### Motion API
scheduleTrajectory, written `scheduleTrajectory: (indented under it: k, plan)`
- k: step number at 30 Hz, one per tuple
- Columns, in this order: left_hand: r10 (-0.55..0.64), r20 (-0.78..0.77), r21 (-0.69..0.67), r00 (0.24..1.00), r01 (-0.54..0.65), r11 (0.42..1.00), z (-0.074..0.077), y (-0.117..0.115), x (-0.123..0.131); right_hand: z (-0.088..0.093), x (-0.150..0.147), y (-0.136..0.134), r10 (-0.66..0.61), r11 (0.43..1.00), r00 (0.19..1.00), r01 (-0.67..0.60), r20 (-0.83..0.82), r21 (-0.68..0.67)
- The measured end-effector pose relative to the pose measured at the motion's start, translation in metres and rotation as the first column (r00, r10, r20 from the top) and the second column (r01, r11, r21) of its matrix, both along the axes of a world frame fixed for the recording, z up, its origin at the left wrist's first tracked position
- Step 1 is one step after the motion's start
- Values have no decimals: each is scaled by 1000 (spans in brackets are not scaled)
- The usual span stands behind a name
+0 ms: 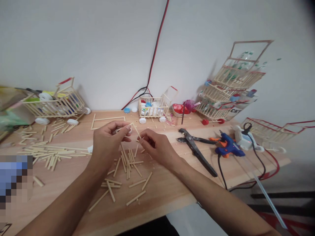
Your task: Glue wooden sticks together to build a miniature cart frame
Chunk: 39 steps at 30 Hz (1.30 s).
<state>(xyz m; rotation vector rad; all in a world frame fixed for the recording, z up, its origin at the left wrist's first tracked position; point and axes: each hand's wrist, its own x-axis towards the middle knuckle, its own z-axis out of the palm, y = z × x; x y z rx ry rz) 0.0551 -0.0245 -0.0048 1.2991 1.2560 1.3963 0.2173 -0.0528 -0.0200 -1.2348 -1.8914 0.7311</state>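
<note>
Both my hands are raised just above a wooden table (162, 193), close together. My left hand (108, 141) is closed in a pinch on short wooden sticks (123, 128). My right hand (156, 146) pinches the lower end of a thin wooden stick (136, 129) that slants up toward the left hand's fingertips. The sticks meet between the two hands. Under my hands lie several loose cut sticks (128, 164). A three-sided stick frame (108, 119) lies flat behind them.
Black pliers (197, 150) and a blue glue gun (227, 146) lie to the right. Small stick carts (154, 106) with bottle caps stand along the wall, with stacked carts (233, 88) at the right and another cart (57, 101) at the left. More sticks (49, 154) lie left.
</note>
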Motion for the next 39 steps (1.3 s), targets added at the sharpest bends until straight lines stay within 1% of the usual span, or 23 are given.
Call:
scheduleTrajectory:
  k: [15, 21, 28, 39]
  plan:
    - [-14, -5, -19, 1000, 14, 1000, -1, 1, -1, 0, -1, 0, 10, 1000, 1000, -11, 27, 26]
    - [-4, -38, -21, 999, 3, 1000, -1, 1, -2, 0, -1, -1, 21, 999, 1000, -21, 14, 35]
    - [-34, -3, 7, 999, 34, 999, -8, 4, -2, -3, -1, 1, 20, 999, 1000, -20, 21, 34]
    - [-24, -6, 6, 1000, 24, 1000, -7, 4, -1, -4, -2, 1, 22, 999, 1000, -23, 16, 43]
